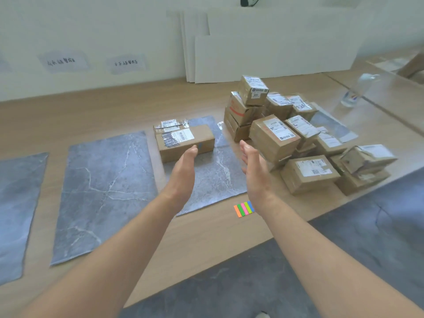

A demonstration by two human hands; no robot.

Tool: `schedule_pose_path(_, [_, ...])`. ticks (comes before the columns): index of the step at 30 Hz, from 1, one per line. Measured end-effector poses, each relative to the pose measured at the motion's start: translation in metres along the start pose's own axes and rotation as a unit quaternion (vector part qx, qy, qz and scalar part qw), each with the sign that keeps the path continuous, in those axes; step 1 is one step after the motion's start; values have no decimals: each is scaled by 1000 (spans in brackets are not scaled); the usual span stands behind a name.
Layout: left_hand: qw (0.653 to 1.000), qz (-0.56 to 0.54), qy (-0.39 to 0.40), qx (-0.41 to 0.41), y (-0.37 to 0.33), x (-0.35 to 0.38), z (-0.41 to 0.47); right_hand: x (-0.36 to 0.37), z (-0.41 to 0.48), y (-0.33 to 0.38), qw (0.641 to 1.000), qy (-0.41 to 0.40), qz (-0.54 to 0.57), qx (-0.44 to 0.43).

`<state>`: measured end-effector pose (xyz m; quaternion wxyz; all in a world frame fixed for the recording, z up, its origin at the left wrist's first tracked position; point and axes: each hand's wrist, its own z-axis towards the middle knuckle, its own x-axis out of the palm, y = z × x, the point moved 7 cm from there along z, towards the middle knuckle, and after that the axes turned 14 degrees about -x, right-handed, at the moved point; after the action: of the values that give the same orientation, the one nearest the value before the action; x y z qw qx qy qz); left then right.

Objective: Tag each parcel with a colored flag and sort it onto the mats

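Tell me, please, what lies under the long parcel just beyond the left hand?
The long parcel rests on a grey marbled mat, which shows in front of and behind it. The mat beneath is covered, so anything else under there cannot be seen.

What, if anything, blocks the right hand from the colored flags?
Probably nothing, so yes. The right hand is open and empty, and the colored flags lie on bare table right by its wrist, clear of the parcel pile.
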<state>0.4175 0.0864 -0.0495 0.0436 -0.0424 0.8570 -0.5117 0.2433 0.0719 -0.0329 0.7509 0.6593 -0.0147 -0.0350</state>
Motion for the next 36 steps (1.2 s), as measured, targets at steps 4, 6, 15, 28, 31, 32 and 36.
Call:
schedule_pose_path(4, [999,13,30,0,-8,46,-2,-43,1,0,1000,-21,-3,-3])
schedule_pose_path(6, [999,19,43,-9,-7,69,0,-68,1,-3,999,-37,-10,-3])
schedule_pose_path(15, [996,46,72,-30,-7,175,8,-169,10,-16,997,-81,-14,16])
schedule_pose_path(28, [993,68,44,-89,12,317,44,-305,63,-68,994,-77,-45,65])
schedule_pose_path(31, [991,71,42,-101,21,339,53,-322,71,-86,994,-78,-35,71])
schedule_pose_path(32, [991,75,39,-105,24,344,57,-327,73,-91,994,-77,-34,75])
schedule_pose_path(36, [990,73,33,-115,26,363,71,-348,83,-109,991,-85,-40,96])
